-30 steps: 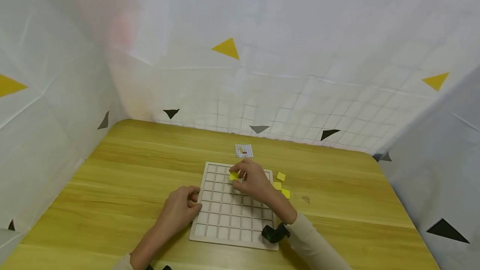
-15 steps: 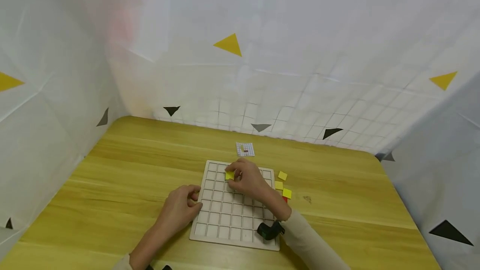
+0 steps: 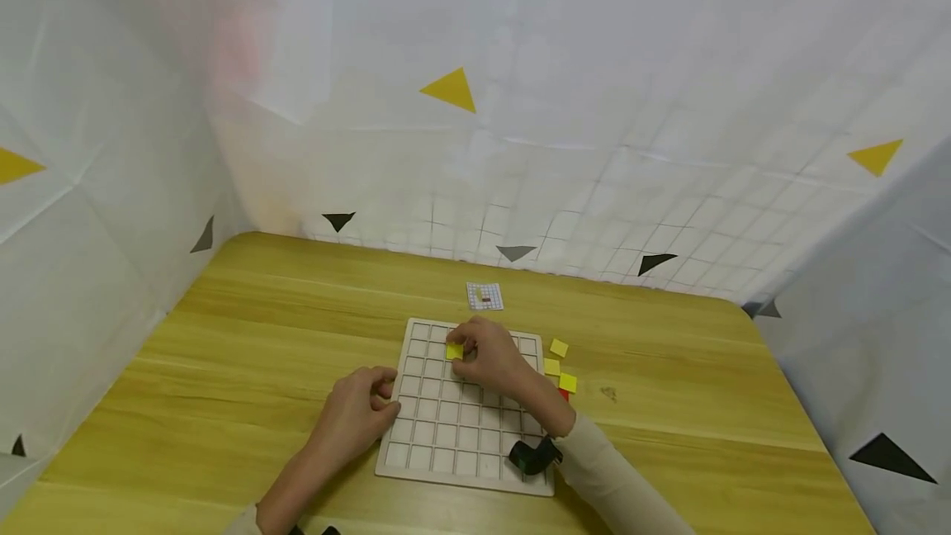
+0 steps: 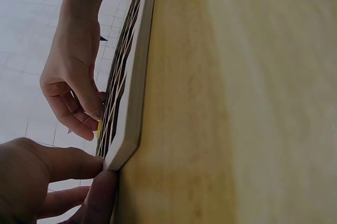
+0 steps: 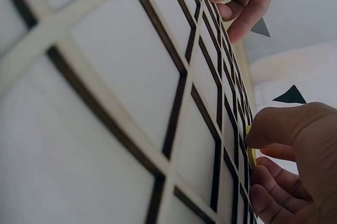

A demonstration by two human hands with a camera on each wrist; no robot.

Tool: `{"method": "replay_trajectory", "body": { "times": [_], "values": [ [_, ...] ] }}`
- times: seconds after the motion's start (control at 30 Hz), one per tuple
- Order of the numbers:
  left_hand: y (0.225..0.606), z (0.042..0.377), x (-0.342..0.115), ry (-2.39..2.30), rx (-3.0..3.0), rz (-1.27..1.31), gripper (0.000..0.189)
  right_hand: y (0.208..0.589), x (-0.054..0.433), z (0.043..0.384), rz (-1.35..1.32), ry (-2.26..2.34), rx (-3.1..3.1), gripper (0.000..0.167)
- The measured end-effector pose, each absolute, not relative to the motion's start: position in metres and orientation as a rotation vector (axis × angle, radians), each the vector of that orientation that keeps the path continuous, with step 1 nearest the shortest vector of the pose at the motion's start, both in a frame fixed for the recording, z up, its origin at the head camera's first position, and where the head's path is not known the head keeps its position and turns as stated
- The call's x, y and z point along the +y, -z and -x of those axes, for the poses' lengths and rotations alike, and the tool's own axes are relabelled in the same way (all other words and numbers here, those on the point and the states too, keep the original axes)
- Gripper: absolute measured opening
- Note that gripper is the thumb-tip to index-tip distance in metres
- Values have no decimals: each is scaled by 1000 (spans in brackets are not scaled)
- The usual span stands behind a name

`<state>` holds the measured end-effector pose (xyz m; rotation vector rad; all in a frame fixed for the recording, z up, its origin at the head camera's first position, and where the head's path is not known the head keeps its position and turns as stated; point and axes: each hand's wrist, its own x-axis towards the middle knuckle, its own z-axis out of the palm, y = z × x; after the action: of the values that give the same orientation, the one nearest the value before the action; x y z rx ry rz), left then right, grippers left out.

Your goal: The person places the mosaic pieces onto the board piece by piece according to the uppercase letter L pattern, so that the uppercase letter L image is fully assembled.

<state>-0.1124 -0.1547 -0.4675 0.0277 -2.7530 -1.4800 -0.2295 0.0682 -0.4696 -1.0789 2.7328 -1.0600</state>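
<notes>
A pale wooden board (image 3: 446, 437) with a grid of square cells lies flat on the table. Over its upper middle, my right hand (image 3: 492, 360) pinches a small yellow square tile (image 3: 455, 351) between thumb and fingers. In the right wrist view the tile (image 5: 251, 150) is right at the board's surface; how far it is seated in a cell cannot be told. My left hand (image 3: 355, 409) holds the board's left edge, thumb and fingers on the rim, as the left wrist view also shows.
Right of the board lie loose yellow tiles (image 3: 559, 347) and a red tile (image 3: 565, 395), partly hidden by the forearm. A small printed grid card (image 3: 485, 296) lies behind the board. White sheeting (image 3: 520, 163) encloses the wooden table (image 3: 260, 329).
My right hand has shifted slightly left with the yellow tile, then stayed nearly still. The red tile has come into view beside the forearm. The left hand stays at the board's edge.
</notes>
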Motion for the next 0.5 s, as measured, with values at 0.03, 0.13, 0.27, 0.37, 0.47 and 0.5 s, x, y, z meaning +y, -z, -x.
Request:
{"method": "replay_trajectory", "body": {
  "times": [0.03,0.13,0.27,0.37,0.47,0.5],
  "values": [
    [468,112,-154,1479,-2756,-28,40,470,69,229,1074,1058,2733,27],
    [468,112,-154,1472,-2763,-25,40,470,70,228,1069,1053,2738,27],
    [469,112,-153,1485,-2763,-15,39,470,71,226,1098,1068,2741,26],
    [470,113,-154,1479,-2759,-11,39,466,71,222,1151,1101,2732,25],
    [470,113,-155,1463,-2760,-17,39,460,71,218,1193,1116,2725,25],
    [470,113,-155,1460,-2762,-23,39,458,71,217,1194,1114,2722,26]
  ]
}}
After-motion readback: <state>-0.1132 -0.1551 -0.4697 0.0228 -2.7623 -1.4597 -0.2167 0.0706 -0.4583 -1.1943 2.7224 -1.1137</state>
